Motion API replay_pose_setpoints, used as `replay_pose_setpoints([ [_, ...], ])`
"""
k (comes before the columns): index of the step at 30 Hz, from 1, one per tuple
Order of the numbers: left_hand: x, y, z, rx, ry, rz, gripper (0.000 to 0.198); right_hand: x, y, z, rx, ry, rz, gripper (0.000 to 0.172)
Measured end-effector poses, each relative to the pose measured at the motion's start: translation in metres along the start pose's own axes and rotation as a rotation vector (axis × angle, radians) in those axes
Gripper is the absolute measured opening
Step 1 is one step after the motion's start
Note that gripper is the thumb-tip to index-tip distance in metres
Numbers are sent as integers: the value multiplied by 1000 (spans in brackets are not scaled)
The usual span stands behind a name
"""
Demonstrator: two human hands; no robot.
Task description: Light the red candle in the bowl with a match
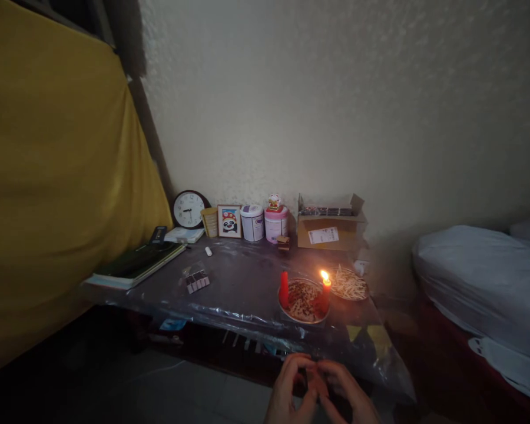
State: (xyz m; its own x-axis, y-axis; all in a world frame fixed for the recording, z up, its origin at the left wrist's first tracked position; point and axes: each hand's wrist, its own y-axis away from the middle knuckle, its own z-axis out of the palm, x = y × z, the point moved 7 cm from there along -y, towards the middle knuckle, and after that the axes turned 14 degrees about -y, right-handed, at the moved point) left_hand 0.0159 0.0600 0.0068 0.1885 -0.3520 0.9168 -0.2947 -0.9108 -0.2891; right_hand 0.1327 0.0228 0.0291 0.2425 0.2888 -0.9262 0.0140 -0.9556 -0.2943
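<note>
My left hand (291, 388) and my right hand (347, 390) meet at the bottom, just in front of the table edge. Their bent fingers pinch a small, flat reddish-brown piece (317, 383) between them; it is dim and partly covered, so its kind is unclear. Beyond them, a round metal plate (305, 322) carries dark and pale bits. Two red candles stand at the plate: the left candle (284, 290) is unlit, while the right candle (325, 294) burns with a bright flame. Right behind it, a second plate (363, 296) is heaped with pale thin sticks.
A plastic-covered table (238, 277) holds a wrapped pack of small boxes (197, 281), a little box (283, 242) and an open carton (327, 232). Along the wall stand a clock (189, 209), a framed panda picture (229, 221) and two tins. Yellow cloth (62, 165) hangs left.
</note>
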Motion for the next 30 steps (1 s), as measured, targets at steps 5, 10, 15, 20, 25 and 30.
replay_pose_setpoints([
  [5,2,0,-1,-3,17,8,22,1,0,-1,15,0,8,28],
  [10,2,0,0,-10,17,7,23,2,0,0,-6,47,11,28],
  [15,4,-1,-1,-65,3,15,27,2,0,-1,24,65,14,29],
  [20,2,0,0,-67,26,32,25,-4,1,1,20,66,5,29],
  [25,-6,2,3,-27,45,14,22,-6,1,2,14,47,-29,30],
  [30,-10,5,4,-50,55,7,26,-4,4,3,35,15,-24,32],
])
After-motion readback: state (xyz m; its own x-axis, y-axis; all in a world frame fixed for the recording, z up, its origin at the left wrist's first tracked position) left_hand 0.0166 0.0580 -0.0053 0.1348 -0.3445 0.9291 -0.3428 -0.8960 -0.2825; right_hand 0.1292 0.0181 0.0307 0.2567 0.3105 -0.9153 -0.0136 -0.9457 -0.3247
